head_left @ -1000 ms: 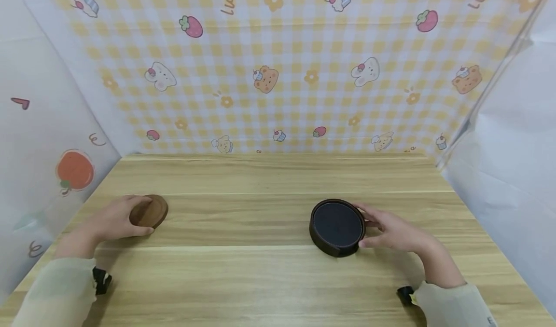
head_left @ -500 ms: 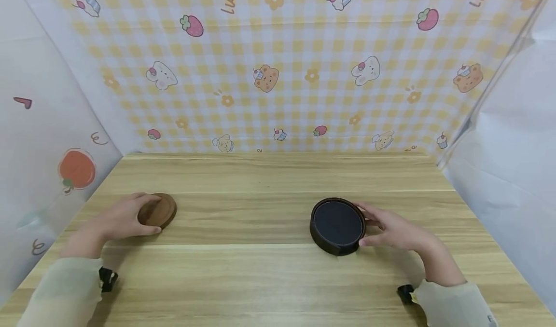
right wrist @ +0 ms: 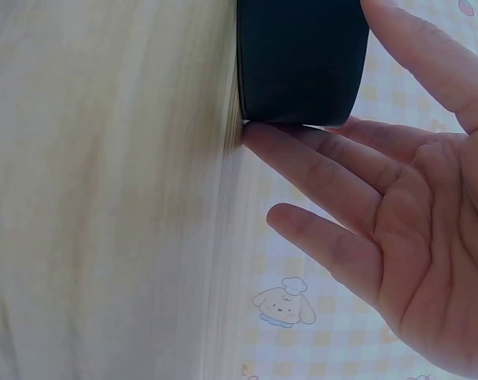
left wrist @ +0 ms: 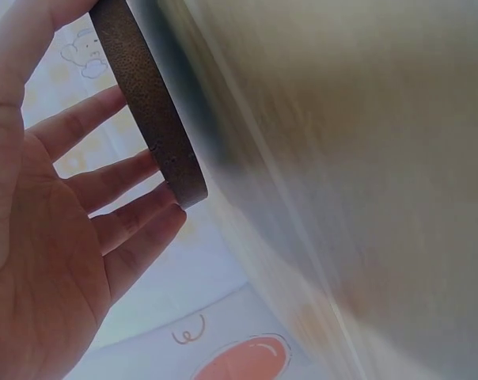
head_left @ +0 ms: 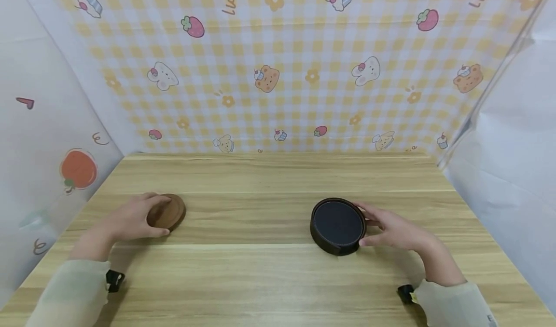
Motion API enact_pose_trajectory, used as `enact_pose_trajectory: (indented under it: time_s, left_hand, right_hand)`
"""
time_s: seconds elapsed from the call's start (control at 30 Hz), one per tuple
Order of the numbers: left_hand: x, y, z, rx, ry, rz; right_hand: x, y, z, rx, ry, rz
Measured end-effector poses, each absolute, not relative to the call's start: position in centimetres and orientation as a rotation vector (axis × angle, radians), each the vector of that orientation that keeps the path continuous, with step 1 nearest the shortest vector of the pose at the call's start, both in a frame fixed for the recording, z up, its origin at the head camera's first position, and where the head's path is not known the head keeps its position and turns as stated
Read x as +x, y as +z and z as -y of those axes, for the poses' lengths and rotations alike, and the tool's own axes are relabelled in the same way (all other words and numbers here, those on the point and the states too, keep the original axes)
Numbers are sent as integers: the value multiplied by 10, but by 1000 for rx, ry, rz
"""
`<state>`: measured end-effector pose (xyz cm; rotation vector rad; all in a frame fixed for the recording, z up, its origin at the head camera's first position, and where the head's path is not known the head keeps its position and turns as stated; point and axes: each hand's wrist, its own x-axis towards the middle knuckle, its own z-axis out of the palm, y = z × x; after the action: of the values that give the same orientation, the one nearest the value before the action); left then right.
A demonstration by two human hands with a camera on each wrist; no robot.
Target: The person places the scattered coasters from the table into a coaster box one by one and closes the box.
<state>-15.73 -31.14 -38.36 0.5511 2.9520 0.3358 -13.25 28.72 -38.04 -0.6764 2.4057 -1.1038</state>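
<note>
On the left of the head view, my left hand grips a round brown wooden coaster between thumb and fingers. In the left wrist view the coaster's rim shows edge-on, a little off the tabletop, with fingertips against it. Right of the middle stands a round black coaster holder, its top filled by a dark disc. My right hand holds the holder's right side, thumb near the front and fingers behind. The right wrist view shows the holder's wall resting at the table surface.
The light wood-grain table spans the space between both hands. A yellow checked cloth hangs along its back edge. White sheets close off the left and right sides. Black wrist mounts sit at both sleeves.
My left hand has carried the wooden coaster steadily to the right. The right hand and the black coaster holder have stayed in place.
</note>
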Motion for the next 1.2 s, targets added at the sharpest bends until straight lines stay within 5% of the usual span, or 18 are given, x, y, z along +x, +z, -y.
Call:
enact_pose_trajectory:
  time_s: [1.2]
  left_hand:
    - [-151,-380,256,735,371,-2924]
  right_hand:
    - [-132,-379,-288,-687,-1098,-2403]
